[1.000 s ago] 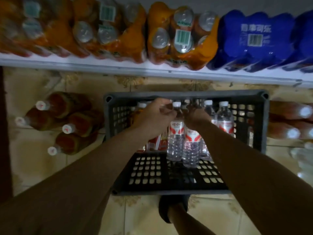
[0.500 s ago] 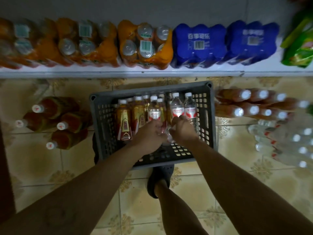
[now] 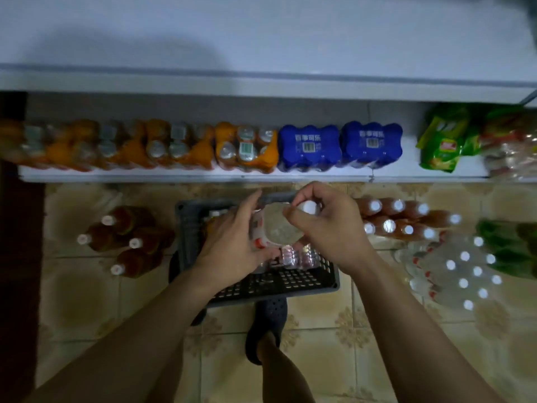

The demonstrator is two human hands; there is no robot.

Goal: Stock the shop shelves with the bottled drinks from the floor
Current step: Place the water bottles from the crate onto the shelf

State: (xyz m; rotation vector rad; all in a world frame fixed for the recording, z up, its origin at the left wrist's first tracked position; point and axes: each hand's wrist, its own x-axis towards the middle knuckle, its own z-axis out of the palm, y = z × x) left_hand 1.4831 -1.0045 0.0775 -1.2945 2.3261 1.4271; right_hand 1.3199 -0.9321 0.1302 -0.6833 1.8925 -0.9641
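Water bottles (image 3: 261, 228) are up out of the grey crate (image 3: 305, 283) now. A second ago they stood inside it, so the carry to the shelf (image 3: 290, 39) begins, we reckon. The crate, on the floor (image 3: 87, 301) near us, keeps a few more, mostly hidden. Left hand (image 3: 229, 251) wraps one bottle; right hand (image 3: 331, 228) pinches a cap (image 3: 308, 206).

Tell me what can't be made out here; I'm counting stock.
Head view only:
1. What is in the crate: the left hand, right hand and held water bottles cover most of it.
2. How many water bottles are held: the hands overlap them.
3. The orange drink packs, far left: blurred and dim, count unclear.
4. The snack bags, right edge: cut off by the frame.
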